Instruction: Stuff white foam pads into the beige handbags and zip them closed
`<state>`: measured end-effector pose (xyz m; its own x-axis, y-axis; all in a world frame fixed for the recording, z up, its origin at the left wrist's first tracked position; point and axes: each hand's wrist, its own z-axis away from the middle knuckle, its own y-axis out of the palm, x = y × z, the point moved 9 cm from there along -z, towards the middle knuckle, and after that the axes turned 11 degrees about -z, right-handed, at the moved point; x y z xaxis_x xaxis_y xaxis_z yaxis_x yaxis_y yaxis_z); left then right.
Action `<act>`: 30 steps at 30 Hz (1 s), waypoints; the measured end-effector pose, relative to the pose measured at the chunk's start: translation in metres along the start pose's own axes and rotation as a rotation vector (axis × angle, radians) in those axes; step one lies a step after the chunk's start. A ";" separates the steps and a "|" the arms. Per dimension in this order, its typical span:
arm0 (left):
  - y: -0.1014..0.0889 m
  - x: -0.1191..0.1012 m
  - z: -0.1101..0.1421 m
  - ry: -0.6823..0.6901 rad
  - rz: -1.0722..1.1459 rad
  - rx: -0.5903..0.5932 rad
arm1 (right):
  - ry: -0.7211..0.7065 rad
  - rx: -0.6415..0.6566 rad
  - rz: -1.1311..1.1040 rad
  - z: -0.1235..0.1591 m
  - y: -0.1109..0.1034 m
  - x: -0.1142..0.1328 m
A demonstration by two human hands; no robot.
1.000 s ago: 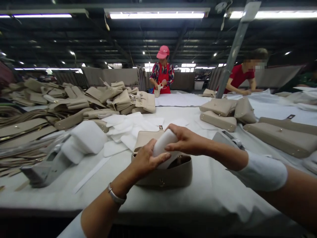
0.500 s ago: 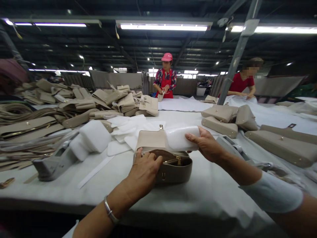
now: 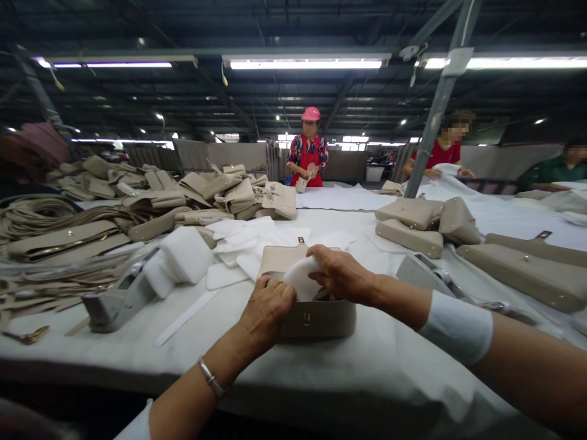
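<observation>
A beige handbag (image 3: 321,321) stands upright on the white-covered table, its flap raised at the back and its mouth open. My left hand (image 3: 270,302) grips the bag's left edge, with the fingers bent over the rim. My right hand (image 3: 342,273) is closed on a white foam sheet (image 3: 301,278), which is bent and tilted with its lower end inside the bag's mouth. The right fingertips are partly hidden behind the foam. Behind the bag lies a loose pile of white foam sheets (image 3: 227,275).
A grey tape dispenser (image 3: 110,308) with white foam blocks (image 3: 186,260) stands left. Beige bags (image 3: 238,195) and coiled straps (image 3: 36,214) heap behind it. More bags (image 3: 408,235) lie right, near another grey dispenser (image 3: 419,275). Co-workers (image 3: 309,153) stand across the table.
My right hand has moved left and the foam sheet has gone from flat beside the flap to bent down into the bag. My left hand stays on the bag's edge.
</observation>
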<state>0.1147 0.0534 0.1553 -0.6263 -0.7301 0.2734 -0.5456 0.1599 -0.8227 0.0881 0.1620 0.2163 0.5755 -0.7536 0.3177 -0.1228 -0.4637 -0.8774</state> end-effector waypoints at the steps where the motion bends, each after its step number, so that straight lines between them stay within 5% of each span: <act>1: 0.000 0.002 0.000 -0.002 0.003 -0.029 | -0.028 0.051 -0.007 -0.002 0.001 0.005; 6: -0.003 0.012 -0.001 -0.049 0.057 -0.126 | -0.148 0.098 0.216 -0.012 0.000 0.023; 16: 0.009 0.008 -0.012 -0.092 0.077 0.126 | -0.101 -0.004 0.257 -0.008 0.012 0.017; 19: 0.009 0.010 -0.013 -0.127 0.094 0.103 | -0.074 0.068 0.069 -0.010 0.006 0.017; 26: -0.010 0.009 0.002 -0.072 0.089 -0.263 | 0.047 0.409 -0.761 -0.032 0.015 0.005; 30: -0.015 0.006 0.009 -0.016 0.055 -0.282 | 0.068 0.511 -0.895 -0.028 0.018 0.007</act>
<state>0.1241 0.0407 0.1654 -0.6512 -0.7255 0.2227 -0.6461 0.3761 -0.6641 0.0672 0.1356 0.2129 0.2384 -0.2622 0.9351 0.6955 -0.6259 -0.3528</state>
